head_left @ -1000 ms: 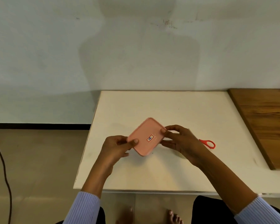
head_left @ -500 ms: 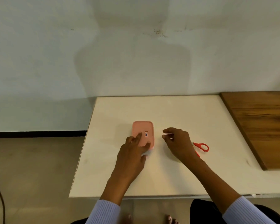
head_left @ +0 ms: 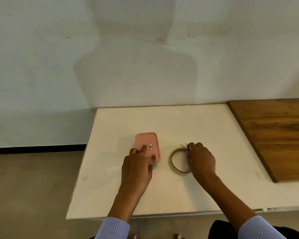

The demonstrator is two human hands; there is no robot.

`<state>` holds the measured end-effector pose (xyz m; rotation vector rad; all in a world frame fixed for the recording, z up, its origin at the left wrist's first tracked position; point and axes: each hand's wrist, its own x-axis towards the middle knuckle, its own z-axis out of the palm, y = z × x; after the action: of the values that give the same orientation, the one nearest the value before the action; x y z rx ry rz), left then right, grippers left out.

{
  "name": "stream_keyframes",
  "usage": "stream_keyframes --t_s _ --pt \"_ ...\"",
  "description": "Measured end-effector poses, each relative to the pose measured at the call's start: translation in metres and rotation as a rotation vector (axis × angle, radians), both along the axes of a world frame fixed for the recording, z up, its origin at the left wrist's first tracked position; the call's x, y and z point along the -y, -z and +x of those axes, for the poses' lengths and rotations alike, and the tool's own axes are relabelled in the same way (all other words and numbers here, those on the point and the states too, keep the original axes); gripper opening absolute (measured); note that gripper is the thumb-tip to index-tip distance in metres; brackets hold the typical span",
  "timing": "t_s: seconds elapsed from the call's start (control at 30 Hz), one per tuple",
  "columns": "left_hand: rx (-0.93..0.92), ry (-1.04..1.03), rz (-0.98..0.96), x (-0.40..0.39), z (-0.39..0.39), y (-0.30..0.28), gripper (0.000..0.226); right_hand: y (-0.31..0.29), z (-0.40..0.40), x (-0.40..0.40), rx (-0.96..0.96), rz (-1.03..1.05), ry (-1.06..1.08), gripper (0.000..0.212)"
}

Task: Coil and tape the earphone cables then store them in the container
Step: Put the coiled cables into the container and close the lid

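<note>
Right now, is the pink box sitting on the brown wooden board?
No, the pink box rests on the white table, under the left hand, well apart from the wooden board.

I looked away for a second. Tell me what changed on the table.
The pink box, held up in both hands, now lies flat under the left hand fingers. The right hand let go and holds scissors at the tape ring. The table stayed put.

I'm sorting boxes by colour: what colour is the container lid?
Salmon pink, with a small orange-bordered label; the container lid shows clearly in the head view.
</note>
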<state>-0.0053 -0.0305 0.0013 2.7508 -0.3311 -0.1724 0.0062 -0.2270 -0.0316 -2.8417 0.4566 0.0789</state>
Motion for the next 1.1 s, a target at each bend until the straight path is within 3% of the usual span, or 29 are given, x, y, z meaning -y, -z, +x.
stream_keyframes --t_s 0.17,0.37,0.6,0.73,1.1 --pt "0.015 -0.049 0.002 0.000 0.002 0.003 0.035 0.005 0.021 -0.022 0.071 0.047 -0.058 0.020" --pt "0.011 -0.067 0.008 0.003 0.000 0.001 0.035 -0.007 0.023 -0.003 0.202 0.186 0.072 0.020" --pt "-0.012 -0.086 0.023 0.008 -0.004 -0.007 0.037 -0.001 0.007 0.018 0.021 0.204 0.081 0.032" --pt "-0.008 -0.094 0.034 0.008 -0.007 -0.008 0.033 0.002 -0.013 0.013 -0.037 0.063 0.035 0.037" --pt "0.003 -0.095 0.079 0.007 -0.008 -0.003 0.031 0.007 -0.024 0.004 0.026 0.028 0.062 0.028"
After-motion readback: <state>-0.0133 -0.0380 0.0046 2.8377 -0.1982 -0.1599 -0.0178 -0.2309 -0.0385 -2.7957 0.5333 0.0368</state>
